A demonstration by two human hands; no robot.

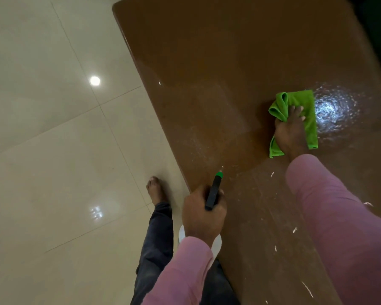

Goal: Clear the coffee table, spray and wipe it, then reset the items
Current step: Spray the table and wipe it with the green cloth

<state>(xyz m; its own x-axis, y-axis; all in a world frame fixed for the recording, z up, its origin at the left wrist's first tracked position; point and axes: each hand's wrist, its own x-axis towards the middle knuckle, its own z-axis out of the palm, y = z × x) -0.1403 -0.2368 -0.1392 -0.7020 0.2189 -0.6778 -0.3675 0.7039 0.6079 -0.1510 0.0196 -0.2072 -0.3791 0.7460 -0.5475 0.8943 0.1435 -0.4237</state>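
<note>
pink sleeves (339, 216) fill the near corner. left hand (204, 213) has its fingers wrapped tight round a spray bottle (214, 191) at the left edge of the brown surface (207, 51), green nozzle tip pointing in over the top. right hand (291, 133) presses a green cloth (305, 100) down well in from that edge, fingers curled into a bunched fold, just beside a wet sprayed patch (337, 108).
</note>
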